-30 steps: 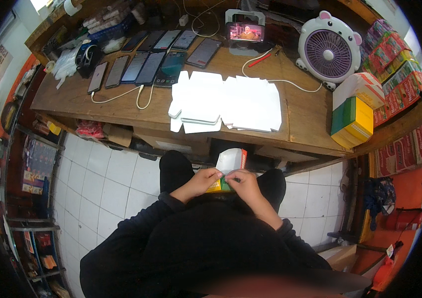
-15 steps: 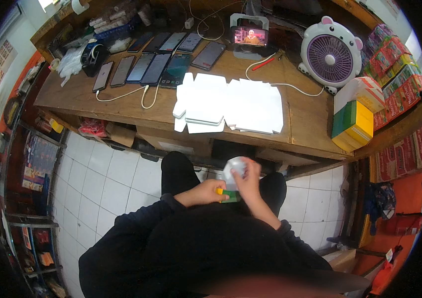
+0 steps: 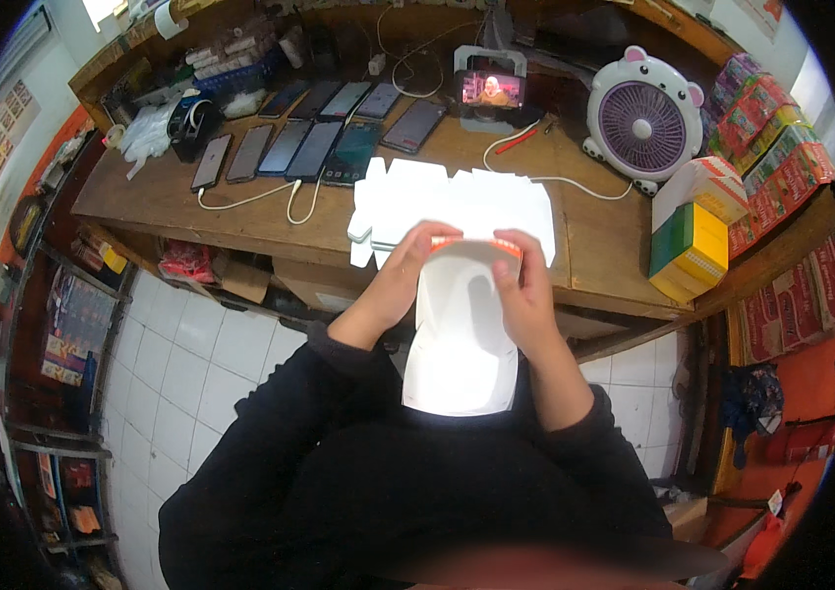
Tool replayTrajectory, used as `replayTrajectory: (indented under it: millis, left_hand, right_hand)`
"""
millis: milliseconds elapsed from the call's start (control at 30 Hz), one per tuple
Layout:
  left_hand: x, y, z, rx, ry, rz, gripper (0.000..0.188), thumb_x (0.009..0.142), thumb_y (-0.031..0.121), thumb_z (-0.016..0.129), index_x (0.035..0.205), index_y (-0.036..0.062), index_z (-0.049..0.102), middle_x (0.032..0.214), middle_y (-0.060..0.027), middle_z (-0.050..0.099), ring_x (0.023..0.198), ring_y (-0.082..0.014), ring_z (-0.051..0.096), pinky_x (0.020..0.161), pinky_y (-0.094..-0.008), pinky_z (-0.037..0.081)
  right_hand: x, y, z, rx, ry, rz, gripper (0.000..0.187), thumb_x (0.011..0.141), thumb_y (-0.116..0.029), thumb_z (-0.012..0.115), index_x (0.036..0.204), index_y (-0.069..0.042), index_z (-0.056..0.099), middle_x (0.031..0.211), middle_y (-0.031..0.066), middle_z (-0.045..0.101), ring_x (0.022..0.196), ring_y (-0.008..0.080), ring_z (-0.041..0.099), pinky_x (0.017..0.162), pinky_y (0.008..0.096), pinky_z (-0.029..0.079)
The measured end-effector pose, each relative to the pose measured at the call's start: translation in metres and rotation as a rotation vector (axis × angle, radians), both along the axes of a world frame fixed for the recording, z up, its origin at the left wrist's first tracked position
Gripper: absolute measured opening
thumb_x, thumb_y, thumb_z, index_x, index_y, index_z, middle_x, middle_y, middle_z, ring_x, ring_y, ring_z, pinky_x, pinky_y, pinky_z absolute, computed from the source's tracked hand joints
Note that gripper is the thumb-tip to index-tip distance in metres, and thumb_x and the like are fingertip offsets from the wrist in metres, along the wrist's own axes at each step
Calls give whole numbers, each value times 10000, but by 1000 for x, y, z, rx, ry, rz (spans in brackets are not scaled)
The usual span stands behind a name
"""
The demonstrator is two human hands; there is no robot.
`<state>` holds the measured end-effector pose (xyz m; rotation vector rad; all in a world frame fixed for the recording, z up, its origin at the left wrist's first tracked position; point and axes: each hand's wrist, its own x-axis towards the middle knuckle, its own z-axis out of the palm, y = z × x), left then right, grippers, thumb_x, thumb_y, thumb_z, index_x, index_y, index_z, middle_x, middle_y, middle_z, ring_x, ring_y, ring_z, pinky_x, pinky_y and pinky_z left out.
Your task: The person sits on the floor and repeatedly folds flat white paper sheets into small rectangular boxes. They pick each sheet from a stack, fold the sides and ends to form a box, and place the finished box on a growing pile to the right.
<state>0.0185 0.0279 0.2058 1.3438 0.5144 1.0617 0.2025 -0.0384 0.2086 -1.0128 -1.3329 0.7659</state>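
Between my two hands is a paper box (image 3: 461, 344), its white inside facing up and a strip of orange pattern along its far edge. My left hand (image 3: 403, 275) closes on the far left corner of it. At the far right corner, my right hand (image 3: 527, 295) grips the same box, thumb laid on the inner wall. The box is held above my lap, in front of the desk edge. Just beyond it, a stack of flat white box blanks (image 3: 506, 202) lies on the desk, partly covered by my hands and the box.
The wooden desk (image 3: 162, 211) carries several phones (image 3: 312, 149), some on white cables. A phone on a stand (image 3: 492, 90) shows a video. To the right are a bear-shaped fan (image 3: 641, 123), a green and yellow box (image 3: 690, 251) and stacked colourful packets (image 3: 771, 147).
Both hands have moved up and away from my lap toward the desk. The white piece is now a larger opened box held by both hands; the green-yellow part no longer shows.
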Motion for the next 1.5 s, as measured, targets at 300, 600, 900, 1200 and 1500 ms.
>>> replayTrajectory:
  millis: [300, 600, 900, 1200, 1500]
  left_hand:
    - [19, 6, 41, 390, 125, 400, 350, 981, 297, 636, 744, 64, 527, 674, 53, 480, 668, -23, 434, 601, -209, 383]
    - [30, 10, 25, 186, 250, 436, 503, 903, 486, 688, 930, -15, 649, 736, -7, 638, 657, -100, 556, 613, -273, 477]
    - [41, 11, 8, 73, 310, 299, 316, 1018, 294, 538, 1107, -6, 581, 945, -125, 652, 910, -190, 604, 854, -340, 474]
    - [20, 7, 24, 678, 537, 368, 229, 915, 252, 685, 1093, 110, 717, 1187, -150, 626, 1162, -244, 564, 934, -357, 479]
    - [29, 0, 20, 380, 109, 294, 406, 977, 369, 602, 1022, -14, 729, 1023, -111, 731, 954, -178, 671, 871, -310, 509]
  right_hand:
    - [-9, 25, 43, -326, 86, 20, 389, 997, -382, 575, 1082, -10, 649, 837, 12, 637, 733, 76, 588, 663, 227, 482]
    - [-6, 23, 13, -137, 49, -157, 441, 980, -401, 605, 1106, 20, 640, 816, 31, 646, 720, 86, 554, 640, 272, 462]
    - [-12, 35, 7, 166, 320, -326, 581, 985, -262, 601, 1430, 40, 381, 1303, 164, 547, 1174, 232, 547, 1026, 362, 412]
    - [27, 11, 31, -158, -774, -89, 428, 829, -113, 691, 1252, -172, 659, 1410, 223, 505, 1272, 390, 508, 1137, 482, 311]
    - [10, -35, -41, -179, 325, 202, 1192, 748, -683, 713, 1533, -59, 69, 1542, 168, 203, 1440, 313, 205, 1169, 438, 181]
